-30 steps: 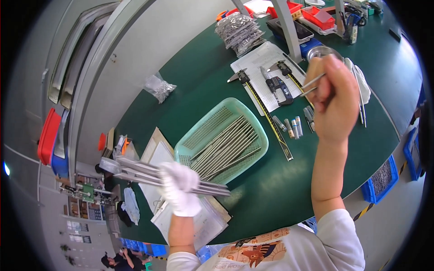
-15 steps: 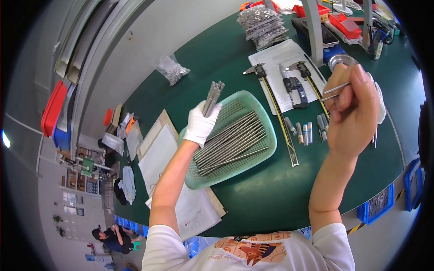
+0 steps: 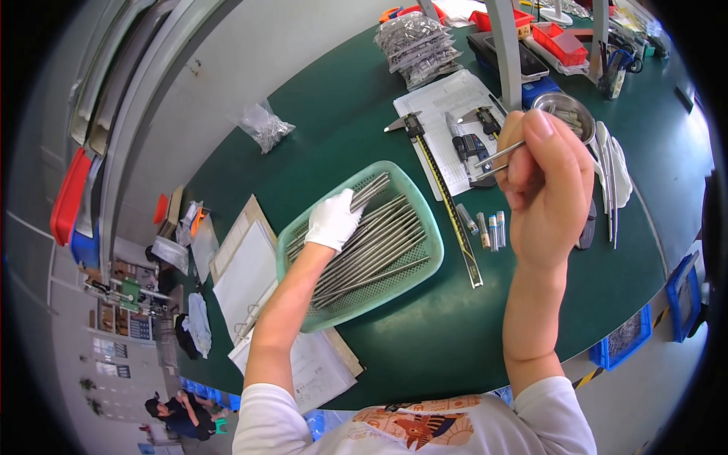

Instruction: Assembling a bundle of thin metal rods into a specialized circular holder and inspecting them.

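Observation:
A green plastic basket [image 3: 421, 277] stands on the table with many metal rods [image 3: 383, 243] lying lengthwise in it. My left hand [image 3: 332, 221], in a white glove, is closed round a bundle of metal rods [image 3: 370, 191] low over the basket's far part. Whether that bundle touches the rods below, I cannot tell. Bare and raised, my right hand [image 3: 552, 182] pinches two thin metal rods [image 3: 497, 157] whose ends stick out to the left. Beneath and beyond that hand are a caliper [image 3: 474, 148] and a steel bowl [image 3: 590, 125] with small pieces in it.
Another caliper [image 3: 432, 163] lies right of the basket, near several small tubes [image 3: 493, 230]. On the right, a white glove [image 3: 622, 178] lies beside thin rods [image 3: 611, 197]. An open binder [image 3: 250, 262] lies left of the basket; bagged parts [image 3: 417, 49] are piled at the back.
My left hand has lowered the bundle of metal rods into the basket area, tipping it from upright to slanted. My right hand has shifted left and still pinches its thin metal rods.

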Demonstrator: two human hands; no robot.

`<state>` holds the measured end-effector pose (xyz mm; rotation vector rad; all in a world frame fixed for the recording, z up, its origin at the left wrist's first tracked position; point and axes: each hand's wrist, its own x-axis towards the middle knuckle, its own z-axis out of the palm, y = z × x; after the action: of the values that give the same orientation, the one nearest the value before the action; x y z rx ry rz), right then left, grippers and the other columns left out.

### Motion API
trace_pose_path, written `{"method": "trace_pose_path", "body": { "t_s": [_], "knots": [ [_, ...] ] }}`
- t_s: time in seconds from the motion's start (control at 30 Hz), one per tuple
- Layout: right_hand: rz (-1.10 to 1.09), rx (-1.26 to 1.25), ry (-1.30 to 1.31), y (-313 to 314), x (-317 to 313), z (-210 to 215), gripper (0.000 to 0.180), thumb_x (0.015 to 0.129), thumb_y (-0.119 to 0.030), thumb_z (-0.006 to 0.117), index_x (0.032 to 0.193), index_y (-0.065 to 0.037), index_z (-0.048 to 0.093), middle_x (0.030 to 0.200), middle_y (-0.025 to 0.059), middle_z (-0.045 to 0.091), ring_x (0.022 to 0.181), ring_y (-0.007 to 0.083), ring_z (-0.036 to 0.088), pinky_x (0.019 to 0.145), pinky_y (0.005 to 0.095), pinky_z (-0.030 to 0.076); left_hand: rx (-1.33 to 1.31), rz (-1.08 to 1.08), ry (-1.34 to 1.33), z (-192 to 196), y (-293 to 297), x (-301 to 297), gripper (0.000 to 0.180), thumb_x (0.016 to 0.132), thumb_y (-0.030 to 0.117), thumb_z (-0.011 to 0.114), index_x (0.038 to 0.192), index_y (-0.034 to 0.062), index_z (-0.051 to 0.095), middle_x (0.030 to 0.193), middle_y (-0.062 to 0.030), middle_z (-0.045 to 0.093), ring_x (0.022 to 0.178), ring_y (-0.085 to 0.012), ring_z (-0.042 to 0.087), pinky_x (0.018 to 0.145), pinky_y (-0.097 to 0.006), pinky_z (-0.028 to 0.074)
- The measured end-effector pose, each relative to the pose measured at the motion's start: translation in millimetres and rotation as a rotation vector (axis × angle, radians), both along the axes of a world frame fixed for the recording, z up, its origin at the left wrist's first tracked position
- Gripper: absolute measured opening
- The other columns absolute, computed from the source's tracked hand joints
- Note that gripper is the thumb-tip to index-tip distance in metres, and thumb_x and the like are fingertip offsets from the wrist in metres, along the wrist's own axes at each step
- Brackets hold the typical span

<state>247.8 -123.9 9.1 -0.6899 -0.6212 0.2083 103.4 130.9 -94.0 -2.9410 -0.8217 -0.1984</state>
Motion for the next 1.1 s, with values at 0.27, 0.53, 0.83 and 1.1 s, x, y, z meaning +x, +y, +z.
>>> {"method": "trace_pose_path", "body": {
  "t_s": [0.27,0.53,0.83,1.1],
  "knots": [
    [0.061,-0.102,-0.065,1.4,-12.9,14.8,0.028,0.086,-0.020,0.053,0.066,-0.002,0.056,0.052,-0.0018,0.047,0.043,0.0020,0.033,0.040,0.0191,0.022,-0.066,0.057,-0.012,-4.2,-8.6,2.3,0.026,0.081,0.036,0.056,0.083,0.0094,0.056,0.075,-0.0182,0.062,0.072,-0.0370,0.061,0.065,-0.047,0.048],
    [0.047,-0.334,-0.270,57.9,-57.1,-19.7,0.031,0.089,-0.026,0.048,0.064,-0.006,0.050,0.051,-0.0043,0.038,0.042,0.0029,0.031,0.038,0.0192,0.019,-0.148,-0.031,-0.184,-28.7,11.1,-20.2,0.014,0.073,0.017,0.052,0.075,0.0090,0.064,0.069,-0.0179,0.061,0.065,-0.0346,0.061,0.060,-0.044,0.048],
    [-0.146,-0.625,-0.720,112.4,-20.4,-107.2,0.034,0.088,-0.020,0.051,0.059,-0.002,0.048,0.052,0.0011,0.043,0.053,0.0091,0.037,0.048,0.0281,0.028,-0.325,0.034,-0.020,-12.5,-5.8,11.5,0.030,0.071,0.032,0.057,0.085,0.0083,0.070,0.089,-0.0163,0.065,0.082,-0.0316,0.063,0.076,-0.040,0.050],
    [0.058,-0.838,-0.327,126.7,-28.0,-97.8,0.037,0.086,-0.026,0.053,0.059,-0.002,0.055,0.050,-0.0001,0.043,0.051,0.0087,0.038,0.047,0.0279,0.028,-0.824,0.211,0.236,23.5,12.2,-2.4,0.063,0.067,0.052,0.061,0.108,0.0049,0.063,0.103,-0.0147,0.063,0.090,-0.0271,0.060,0.081,-0.036,0.045]
  ]
}}
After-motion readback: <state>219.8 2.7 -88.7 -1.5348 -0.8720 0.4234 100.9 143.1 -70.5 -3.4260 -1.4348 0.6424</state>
